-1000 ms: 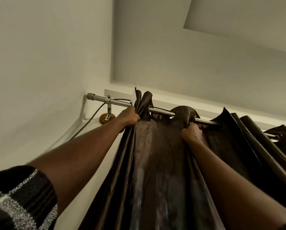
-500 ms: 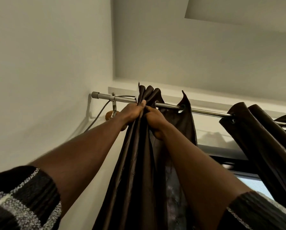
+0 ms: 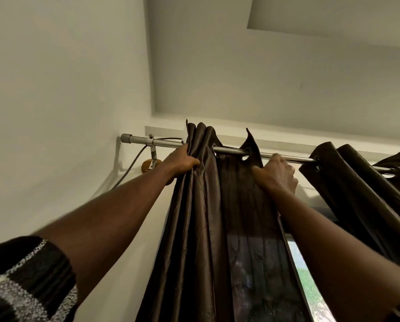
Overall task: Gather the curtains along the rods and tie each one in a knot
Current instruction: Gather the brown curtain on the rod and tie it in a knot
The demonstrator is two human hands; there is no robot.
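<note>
1. Reaching up from the lower left of the frame, a striped sleeve [image 3: 20,280] and bare forearm lead to the left hand [image 3: 181,160]. Its fingers are curled tight round the bunched folds of the curtain [image 3: 201,205], just under the rod [image 3: 229,150].
2. At centre right, the right hand [image 3: 276,174] lies against the curtain's last loose fold, thumb spread over the cloth and fingers up beside the rod. I cannot tell whether it has closed on fabric.
3. The curtain hangs mid-frame. Most of its folds are packed near the bracket [image 3: 153,149], with one fold standing apart.
4. Farther right, a second curtain [image 3: 347,182] hangs on the same rod, well apart. The window [image 3: 310,287] shows between them.
5. This looks like the gathering step, almost done for this curtain. The next move calls for sliding the stray fold left into the bunch, then dropping both hands lower to tie the knot.
</note>
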